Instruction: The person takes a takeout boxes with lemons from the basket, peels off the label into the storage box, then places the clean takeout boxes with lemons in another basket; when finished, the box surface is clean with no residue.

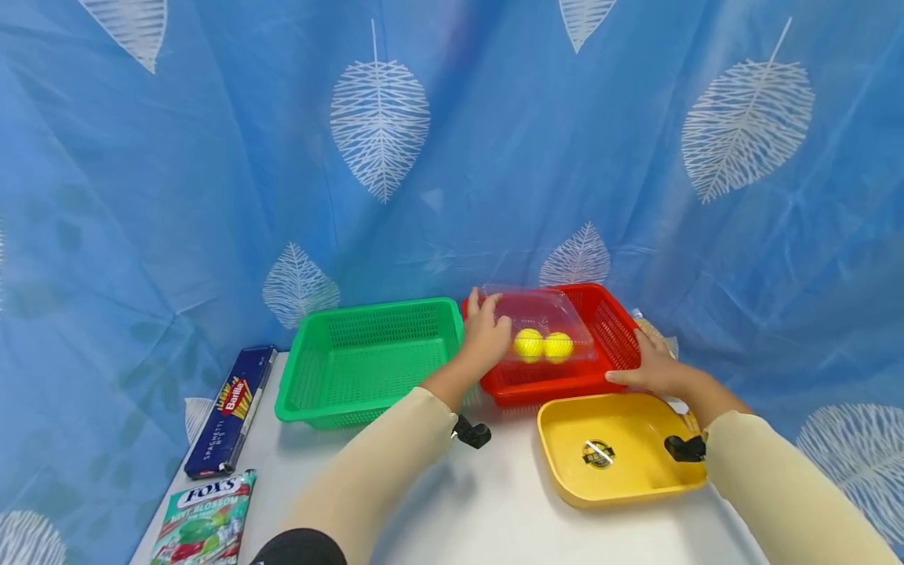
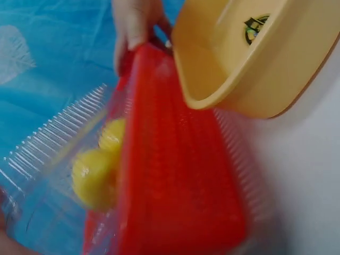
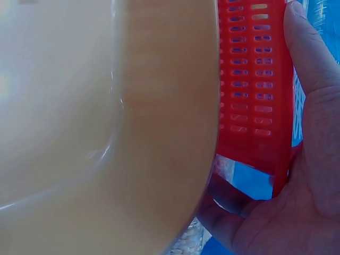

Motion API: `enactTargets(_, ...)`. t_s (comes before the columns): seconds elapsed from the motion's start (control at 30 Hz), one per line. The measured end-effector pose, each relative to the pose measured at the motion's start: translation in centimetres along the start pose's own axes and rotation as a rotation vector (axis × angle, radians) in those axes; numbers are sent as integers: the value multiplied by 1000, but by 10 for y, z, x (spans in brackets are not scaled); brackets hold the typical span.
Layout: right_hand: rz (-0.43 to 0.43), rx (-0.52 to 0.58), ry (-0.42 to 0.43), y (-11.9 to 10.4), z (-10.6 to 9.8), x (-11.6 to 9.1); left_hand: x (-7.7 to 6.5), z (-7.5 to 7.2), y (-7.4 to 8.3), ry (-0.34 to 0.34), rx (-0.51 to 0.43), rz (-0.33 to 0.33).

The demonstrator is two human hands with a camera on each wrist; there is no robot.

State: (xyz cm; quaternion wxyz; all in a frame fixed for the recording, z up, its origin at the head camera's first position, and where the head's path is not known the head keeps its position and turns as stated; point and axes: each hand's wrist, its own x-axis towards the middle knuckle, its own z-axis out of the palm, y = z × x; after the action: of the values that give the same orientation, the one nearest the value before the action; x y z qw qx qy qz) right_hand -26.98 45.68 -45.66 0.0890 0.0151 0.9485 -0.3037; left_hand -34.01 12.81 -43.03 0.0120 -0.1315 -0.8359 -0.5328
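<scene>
My left hand (image 1: 484, 336) holds a clear plastic basket (image 1: 540, 310) with ribbed sides by its left edge. Two yellow balls (image 1: 544, 345) show at its near side, and beneath it is a red slotted basket (image 1: 607, 345). With thumb and fingers, my right hand (image 1: 657, 365) grips the red basket's near right corner; the right wrist view has the thumb (image 3: 313, 58) along the rim. Just in front stands a yellow tray (image 1: 600, 463) with a round dark label, partly under the right wrist. The left fingers are mostly cut off in the left wrist view.
Left of the red basket stands a green slotted basket (image 1: 384, 373). A blue spaghetti box (image 1: 231, 412) and a green candy bag (image 1: 205, 518) lie along the table's left edge. Behind the right hand, a clear bottle-like item (image 1: 638, 314) is partly hidden. A blue curtain (image 1: 494, 157) hangs behind.
</scene>
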Motion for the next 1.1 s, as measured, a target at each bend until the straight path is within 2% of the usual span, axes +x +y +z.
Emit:
enactTargets(0.13, -1, 5, -5, 0, 1, 0, 4, 22, -4, 4, 41, -17)
enactTargets(0.23, -2, 17, -12, 2, 2, 1, 5, 32, -11, 16, 58, -74)
enactTargets(0.37, -6, 25, -2, 5, 4, 2, 6, 39, -19, 29, 80, -126)
enactTargets(0.57, 9, 29, 1, 3, -1, 1, 13, 43, -19, -6, 96, -121)
enactTargets(0.67, 13, 30, -1, 1, -2, 1, 16, 46, -19, -50, 165, -120)
enactTargets(0.83, 10, 40, 8, 0, -1, 1, 15, 50, -19, -172, 300, -140)
enactTargets(1.0, 40, 73, -10, 0, 0, 2, 9, 53, -17, -286, 365, -222)
enactTargets(1.1, 44, 79, -10, -1, -1, 2, 8, 54, -16, -308, 371, -241)
